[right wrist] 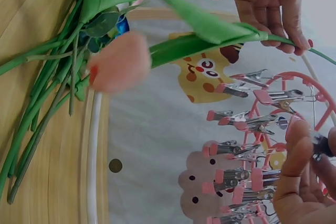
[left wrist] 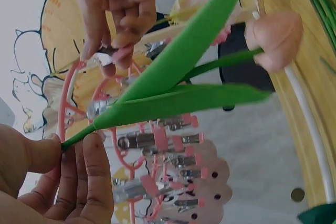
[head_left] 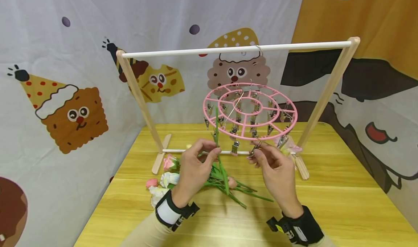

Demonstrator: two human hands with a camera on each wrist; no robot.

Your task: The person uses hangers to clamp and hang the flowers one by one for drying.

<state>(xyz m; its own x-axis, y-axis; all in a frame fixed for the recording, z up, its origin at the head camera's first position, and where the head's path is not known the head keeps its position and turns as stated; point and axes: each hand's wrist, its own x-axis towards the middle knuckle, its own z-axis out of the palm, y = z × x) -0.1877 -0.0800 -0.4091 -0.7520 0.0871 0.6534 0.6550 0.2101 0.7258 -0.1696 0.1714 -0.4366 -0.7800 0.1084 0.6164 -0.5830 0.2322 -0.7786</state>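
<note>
My left hand pinches the green stem of a pink tulip between thumb and fingers. The tulip hangs head down, its bloom and two long leaves below the hand and the stem's cut end pointing up. My right hand pinches a metal clip at the near edge of a round pink clip hanger. Several other pink-tipped clips dangle from the hanger's rings. The stem's upper end stands left of the pinched clip, apart from it.
The hanger hooks over the white bar of a wooden stand. A pink-and-yellow flower hangs at the hanger's right side. On the table, a pink rose, white flowers and several green stems lie beneath the hands.
</note>
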